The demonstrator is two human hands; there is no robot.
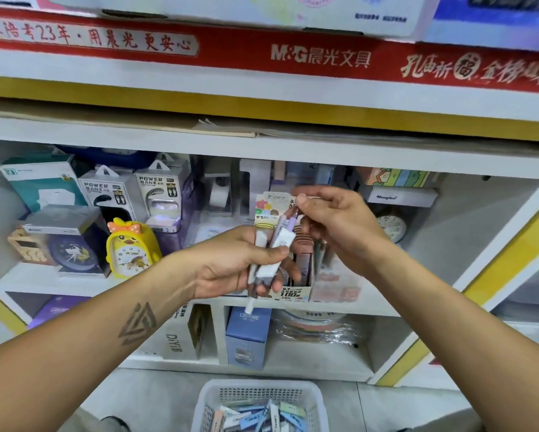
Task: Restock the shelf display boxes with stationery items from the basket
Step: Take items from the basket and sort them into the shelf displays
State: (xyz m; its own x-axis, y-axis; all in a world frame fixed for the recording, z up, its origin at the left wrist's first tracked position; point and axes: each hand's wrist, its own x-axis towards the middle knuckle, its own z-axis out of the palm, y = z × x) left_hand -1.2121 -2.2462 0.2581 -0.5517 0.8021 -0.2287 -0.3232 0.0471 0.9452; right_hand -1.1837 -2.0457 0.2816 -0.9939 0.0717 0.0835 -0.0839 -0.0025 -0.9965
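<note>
My left hand point(234, 263) grips a small bunch of white and lilac pens and lead tubes point(273, 254) in front of the shelf. Above it, my right hand point(333, 219) pinches the top end of one lilac pen point(293, 218) from that bunch. Just behind both hands stands the display box point(294, 293) on the middle shelf, with a printed header card point(269, 207) and dark pens inside. On the floor below sits the white mesh basket point(213, 400), holding several pastel stationery packs point(262, 416).
Left on the middle shelf stand a yellow chick alarm clock point(131, 247), power bank boxes point(159, 194) and a blue clock point(71, 251). A blue box point(246, 332) and wrapped rolls point(315, 325) fill the lower shelf. A red banner point(293, 54) runs overhead.
</note>
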